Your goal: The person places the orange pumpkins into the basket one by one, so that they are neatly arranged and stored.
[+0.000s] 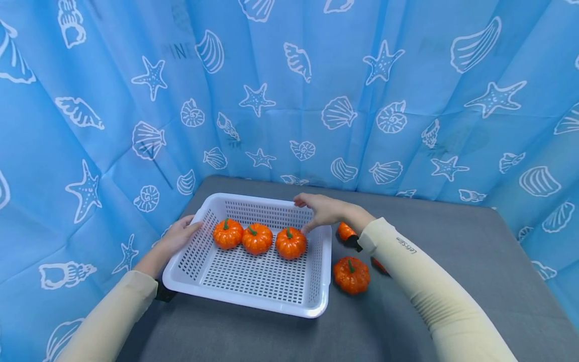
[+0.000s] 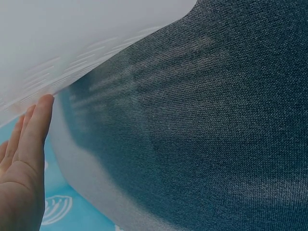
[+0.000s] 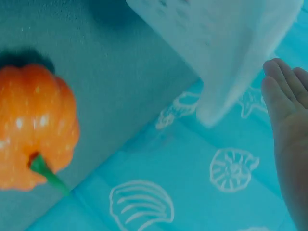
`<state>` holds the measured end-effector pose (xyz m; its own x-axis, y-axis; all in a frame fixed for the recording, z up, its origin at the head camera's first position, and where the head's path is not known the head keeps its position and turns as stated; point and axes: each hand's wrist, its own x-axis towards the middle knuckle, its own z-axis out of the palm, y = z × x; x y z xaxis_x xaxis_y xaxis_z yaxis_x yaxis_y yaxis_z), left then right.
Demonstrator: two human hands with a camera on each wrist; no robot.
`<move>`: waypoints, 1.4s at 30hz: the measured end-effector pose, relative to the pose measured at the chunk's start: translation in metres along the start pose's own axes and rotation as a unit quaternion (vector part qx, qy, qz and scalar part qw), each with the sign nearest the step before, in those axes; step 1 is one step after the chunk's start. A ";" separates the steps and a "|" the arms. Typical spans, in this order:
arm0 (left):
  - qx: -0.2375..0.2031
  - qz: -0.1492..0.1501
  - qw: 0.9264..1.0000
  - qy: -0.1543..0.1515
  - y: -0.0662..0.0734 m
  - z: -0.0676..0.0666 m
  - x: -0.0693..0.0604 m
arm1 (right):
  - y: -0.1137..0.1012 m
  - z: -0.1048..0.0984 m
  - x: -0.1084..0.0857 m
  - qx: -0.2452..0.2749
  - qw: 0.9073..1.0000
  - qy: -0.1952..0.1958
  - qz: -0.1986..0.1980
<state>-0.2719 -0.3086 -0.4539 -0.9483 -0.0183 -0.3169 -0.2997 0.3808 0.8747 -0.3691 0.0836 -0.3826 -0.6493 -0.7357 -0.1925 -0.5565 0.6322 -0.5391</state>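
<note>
1. I saw a white basket (image 1: 244, 300) on the dark gray table (image 1: 452, 241), with three toy pumpkins in it: a left pumpkin (image 1: 228, 234), a middle pumpkin (image 1: 257, 239) and a right pumpkin (image 1: 291, 244).
2. My left hand (image 1: 180, 234) was at the basket's left side. Its fingers were mostly straight and touched the side, without being curled round it.
3. My right hand (image 1: 326, 208) was over the basket's far right corner. Its thumb and fingers were spread wide and gripped nothing. The thumb was right by the right pumpkin, but I couldn't tell if they touched.
4. The basket's right wall stood between the pumpkins inside and the ones outside.
5. A front pumpkin (image 1: 351, 275) sat on the table, just beside that wall.
6. My right sleeve (image 1: 420, 286) and wrist got in the way of two more: a back pumpkin (image 1: 346, 231) and a side pumpkin (image 1: 380, 265), so I saw only bits of them.
7. A blue curtain (image 1: 280, 125) with white shells and starfish hung behind the table.
</note>
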 end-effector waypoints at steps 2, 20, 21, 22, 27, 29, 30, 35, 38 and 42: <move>0.000 0.000 1.000 0.001 0.000 0.000 0.000 | 0.003 -0.008 -0.005 0.013 1.000 0.015 -0.008; 0.007 -0.009 1.000 0.004 -0.001 0.000 0.004 | 0.100 -0.038 -0.100 0.135 0.985 0.089 0.060; 0.007 -0.009 1.000 0.002 -0.001 0.000 0.004 | 0.105 -0.037 -0.106 0.141 0.984 0.089 0.067; 0.006 -0.011 1.000 0.002 -0.002 0.000 0.004 | 0.110 -0.035 -0.112 0.144 0.983 0.089 0.073; 0.007 -0.015 1.000 0.004 -0.002 0.001 0.004 | 0.137 -0.025 -0.137 0.149 0.979 0.095 0.101; 0.010 -0.012 1.000 0.004 -0.002 0.001 0.004 | 0.146 -0.020 -0.146 0.141 0.978 0.102 0.113; 0.009 -0.014 1.000 0.006 -0.002 0.001 0.004 | 0.150 -0.017 -0.150 0.139 0.978 0.105 0.119; 0.011 -0.015 1.000 0.003 -0.001 0.002 0.003 | 0.160 0.000 -0.171 0.148 0.973 0.102 0.145; 0.011 -0.018 1.000 0.002 0.000 0.002 0.002 | 0.162 0.011 -0.180 0.167 0.970 0.096 0.145; 0.009 -0.019 1.000 0.005 0.001 0.001 0.001 | 0.165 0.024 -0.188 0.183 0.970 0.087 0.132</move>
<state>-0.2728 -0.3074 -0.4542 -0.9374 -0.0411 -0.3458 -0.3330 0.3962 0.8557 -0.3266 0.3204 -0.4547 -0.8398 -0.4870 -0.2397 -0.1577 0.6414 -0.7508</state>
